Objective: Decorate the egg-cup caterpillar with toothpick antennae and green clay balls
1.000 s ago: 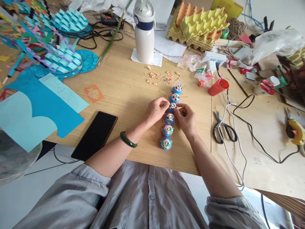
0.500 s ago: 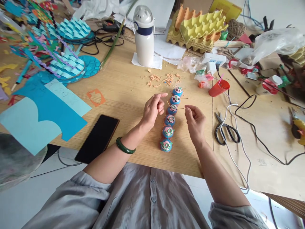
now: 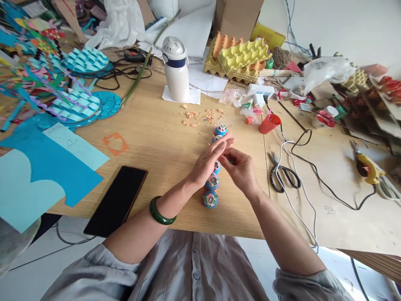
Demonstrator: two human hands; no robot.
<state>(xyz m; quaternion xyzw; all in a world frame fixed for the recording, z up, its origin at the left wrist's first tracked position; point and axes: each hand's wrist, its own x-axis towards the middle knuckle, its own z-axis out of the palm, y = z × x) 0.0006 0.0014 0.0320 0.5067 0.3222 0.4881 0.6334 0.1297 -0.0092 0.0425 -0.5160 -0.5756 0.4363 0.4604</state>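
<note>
A row of small blue balls with pink, green and black faces runs away from me; the nearest ball (image 3: 209, 200) and the farthest ball (image 3: 221, 129) show well, while my hands cover the middle ones. My left hand (image 3: 209, 161), above a dark green bangle (image 3: 162, 211), reaches over the row with its fingers stretched out. Close against it, my right hand (image 3: 239, 167) has thumb and index finger pinched together over the row's middle. What that pinch holds, if anything, is hidden. Thin sticks poke out beside the far balls.
Orange shavings (image 3: 203, 116) lie beyond the row, near a white bottle (image 3: 176, 71). On the right are a red cup (image 3: 270, 123), scissors (image 3: 283, 173) and loose cables. A phone (image 3: 116, 200) and blue paper pieces (image 3: 70, 175) lie on the left.
My hands have come together over the row from either side. The left fingers have straightened, and the right pinch has moved left to the middle balls. The view has shifted slightly.
</note>
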